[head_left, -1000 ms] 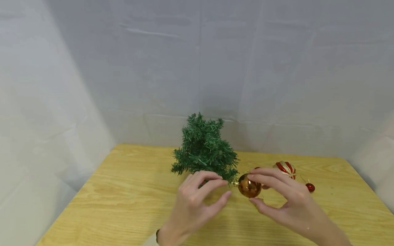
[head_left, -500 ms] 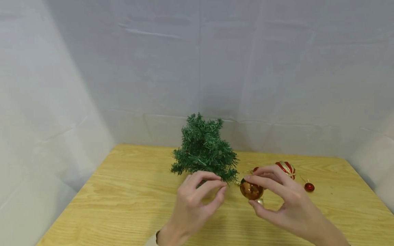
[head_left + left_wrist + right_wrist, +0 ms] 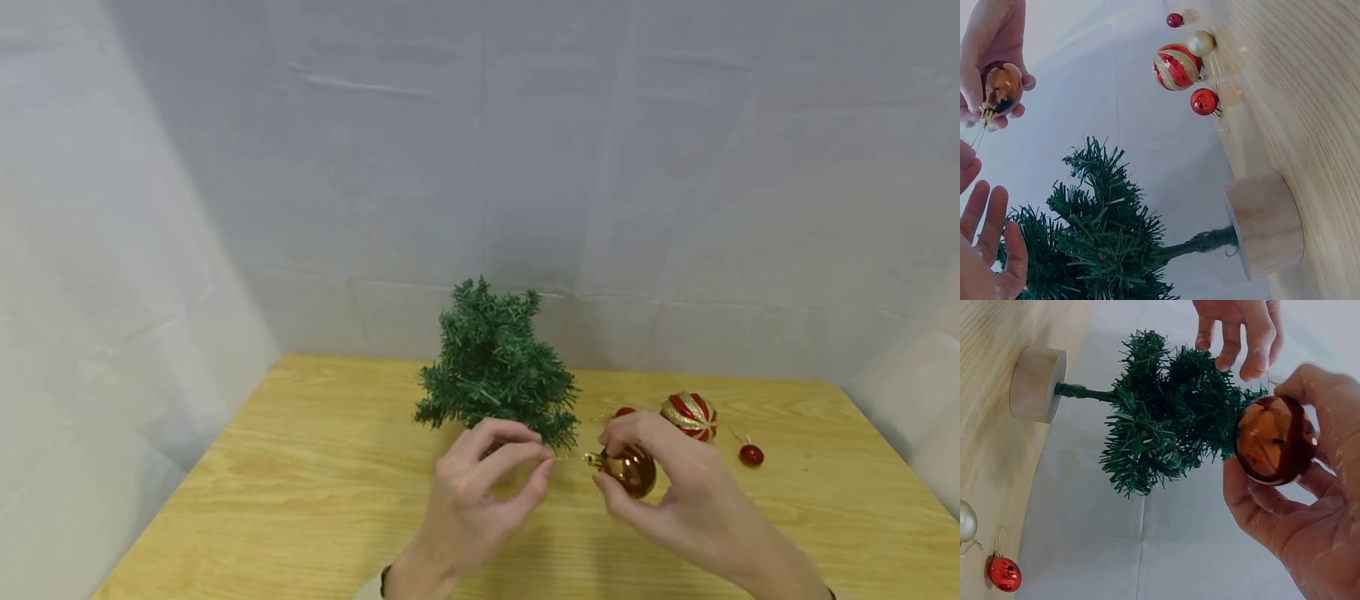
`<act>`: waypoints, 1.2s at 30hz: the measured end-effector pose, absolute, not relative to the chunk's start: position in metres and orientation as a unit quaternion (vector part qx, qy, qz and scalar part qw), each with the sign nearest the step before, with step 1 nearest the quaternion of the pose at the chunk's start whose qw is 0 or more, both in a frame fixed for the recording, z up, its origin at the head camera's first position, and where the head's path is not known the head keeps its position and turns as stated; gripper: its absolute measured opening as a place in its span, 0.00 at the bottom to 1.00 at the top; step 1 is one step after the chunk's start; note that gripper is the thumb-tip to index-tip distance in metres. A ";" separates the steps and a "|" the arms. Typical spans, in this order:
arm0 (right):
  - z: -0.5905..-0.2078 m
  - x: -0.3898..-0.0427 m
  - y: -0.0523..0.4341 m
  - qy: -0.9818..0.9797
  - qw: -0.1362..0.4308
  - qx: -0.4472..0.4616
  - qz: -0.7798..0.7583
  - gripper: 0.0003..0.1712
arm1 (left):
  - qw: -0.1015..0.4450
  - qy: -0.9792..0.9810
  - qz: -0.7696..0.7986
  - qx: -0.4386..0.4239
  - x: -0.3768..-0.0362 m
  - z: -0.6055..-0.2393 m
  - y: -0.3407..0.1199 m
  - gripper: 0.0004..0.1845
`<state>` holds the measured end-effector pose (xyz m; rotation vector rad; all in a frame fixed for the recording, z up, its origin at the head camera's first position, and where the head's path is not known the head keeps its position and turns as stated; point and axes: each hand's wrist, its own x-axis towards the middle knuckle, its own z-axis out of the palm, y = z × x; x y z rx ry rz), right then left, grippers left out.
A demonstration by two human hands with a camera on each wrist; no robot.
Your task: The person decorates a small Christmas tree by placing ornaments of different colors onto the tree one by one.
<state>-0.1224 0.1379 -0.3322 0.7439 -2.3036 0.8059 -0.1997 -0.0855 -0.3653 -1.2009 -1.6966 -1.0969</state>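
A shiny copper-coloured Christmas bauble [image 3: 633, 473] with a gold cap is held in the fingers of my right hand [image 3: 693, 496], which sits right of centre in the head view. From the cap a thin hanging string [image 3: 980, 136] stretches to my left hand [image 3: 480, 500], where thumb and forefinger pinch its end. Just behind the hands stands a small artificial Christmas tree [image 3: 495, 367] with green branches, and the left fingers overlap its lower tips in the head view. In the left wrist view its trunk rises from a round wooden base [image 3: 1266, 225].
On the wooden table [image 3: 300, 467], to the right of the tree, lie a red-and-gold striped bauble [image 3: 690, 415], a small dark red bauble [image 3: 751, 455], a red bauble [image 3: 625, 412] and a pearl-white bauble [image 3: 1202, 44]. Pale sheeting [image 3: 420, 192] hangs behind the table.
My right hand has shifted slightly right with the bauble, and its fingertips now lie nearer the cap. My left thumb has closed toward the forefinger. The tree stays in place.
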 end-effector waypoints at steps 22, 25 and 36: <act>-0.341 -0.137 0.126 -0.840 0.323 0.322 0.293 0.12 | 0.369 -0.683 -0.425 -0.465 -0.196 -0.366 -0.085 0.04; -0.342 -0.138 0.125 -0.842 0.328 0.312 0.293 0.12 | 0.373 -0.687 -0.420 -0.462 -0.197 -0.366 -0.086 0.03; -0.340 -0.143 0.117 -0.842 0.340 0.288 0.305 0.13 | 0.383 -0.699 -0.414 -0.440 -0.200 -0.359 -0.091 0.05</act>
